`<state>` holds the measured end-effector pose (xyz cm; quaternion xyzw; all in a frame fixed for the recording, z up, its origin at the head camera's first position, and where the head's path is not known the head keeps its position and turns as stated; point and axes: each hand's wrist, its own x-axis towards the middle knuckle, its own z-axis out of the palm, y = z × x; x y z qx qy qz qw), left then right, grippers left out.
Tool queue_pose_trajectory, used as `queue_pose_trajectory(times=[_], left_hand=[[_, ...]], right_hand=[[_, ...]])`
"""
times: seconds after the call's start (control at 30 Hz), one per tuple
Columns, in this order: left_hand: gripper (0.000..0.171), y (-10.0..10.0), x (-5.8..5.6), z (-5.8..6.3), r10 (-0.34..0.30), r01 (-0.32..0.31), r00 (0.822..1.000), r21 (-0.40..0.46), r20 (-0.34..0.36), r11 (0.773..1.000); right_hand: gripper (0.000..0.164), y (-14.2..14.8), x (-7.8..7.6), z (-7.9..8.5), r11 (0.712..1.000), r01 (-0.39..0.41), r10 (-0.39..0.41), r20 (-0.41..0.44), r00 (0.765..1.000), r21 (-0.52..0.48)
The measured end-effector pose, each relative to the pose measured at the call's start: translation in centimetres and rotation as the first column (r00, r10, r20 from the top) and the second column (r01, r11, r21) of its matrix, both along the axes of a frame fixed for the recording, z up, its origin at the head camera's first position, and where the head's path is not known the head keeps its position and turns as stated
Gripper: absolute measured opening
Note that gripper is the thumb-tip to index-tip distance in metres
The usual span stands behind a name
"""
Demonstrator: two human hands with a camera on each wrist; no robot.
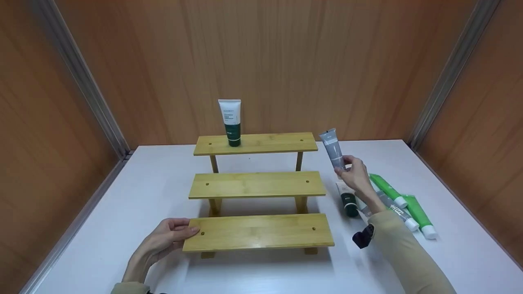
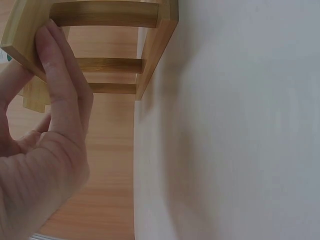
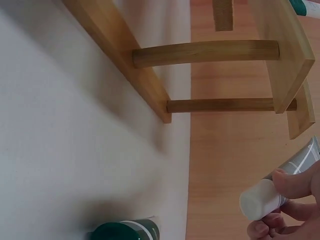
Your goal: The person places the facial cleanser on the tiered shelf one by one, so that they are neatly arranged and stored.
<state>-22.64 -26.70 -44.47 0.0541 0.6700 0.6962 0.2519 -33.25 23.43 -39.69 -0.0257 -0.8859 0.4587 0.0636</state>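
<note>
My right hand [image 1: 354, 175] pinches a grey squeeze tube [image 1: 331, 148] near its white cap [image 3: 260, 199], holding it up off the table, tilted, cap downward. My left hand [image 1: 165, 237] grips the left end of the lowest step of a three-step bamboo display rack [image 1: 261, 232], thumb on top and fingers underneath, as the left wrist view [image 2: 62, 95] also shows. On the rack's top step, left of its middle, a white and dark green tube [image 1: 232, 122] stands upright on its cap. Another white and dark green tube [image 1: 348, 199] lies on the table below my right hand.
Right of the rack, green tubes [image 1: 420, 214] and a grey tube [image 1: 395, 209] lie in a loose pile, partly behind my right forearm. The white table [image 1: 106, 237] is bounded by wood-grain panels [image 1: 261, 61] at the back and both sides.
</note>
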Motion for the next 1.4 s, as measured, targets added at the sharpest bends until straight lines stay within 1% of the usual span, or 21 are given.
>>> queue_pose_trajectory(times=[0.17,0.4,0.5,0.8,0.87,1.1,1.23,1.33,1.4], left_hand=[[0.033,0.0,-0.1,0.0,0.000,0.000,1.000,0.005,0.000,1.000],[0.043,0.1,-0.3,0.0,0.025,-0.025,0.999,-0.019,0.024,1.000],[0.048,0.2,-0.3,0.0,0.029,-0.028,0.999,-0.021,0.027,0.999],[0.047,0.1,-0.2,0.2,0.025,-0.025,0.999,-0.032,0.023,0.999],[0.046,0.1,-0.2,0.2,0.024,-0.023,0.999,-0.033,0.024,0.999],[0.040,0.0,-0.2,0.1,0.023,-0.022,1.000,-0.031,0.018,0.999],[0.047,0.0,-0.3,0.0,0.022,-0.021,1.000,-0.040,0.012,0.999],[0.055,0.0,-0.4,0.0,0.024,-0.024,1.000,-0.051,0.014,0.998],[0.057,0.0,-0.3,0.0,0.031,-0.030,0.999,-0.060,0.021,0.998]], right_hand=[[0.050,-0.2,-0.1,1.3,1.000,-0.003,0.003,-0.011,1.000,-0.013],[0.049,-1.1,-0.2,3.3,0.999,-0.026,0.025,-0.046,0.999,-0.040],[0.049,-1.7,-0.3,4.2,0.998,-0.041,0.038,-0.070,0.997,-0.046],[0.044,-4.3,-0.6,6.5,0.995,-0.083,0.073,-0.151,0.986,-0.060],[0.043,-4.9,-0.7,6.8,0.993,-0.096,0.084,-0.174,0.981,-0.065],[0.043,-7.0,-1.4,7.6,0.984,-0.136,0.110,-0.204,0.973,-0.118],[0.043,-8.3,-1.8,7.6,0.975,-0.155,0.117,-0.221,0.968,-0.162],[0.042,-9.3,-2.1,7.5,0.964,-0.168,0.118,-0.232,0.966,-0.208],[0.042,-10.0,-2.4,7.4,0.954,-0.176,0.117,-0.240,0.964,-0.241]])
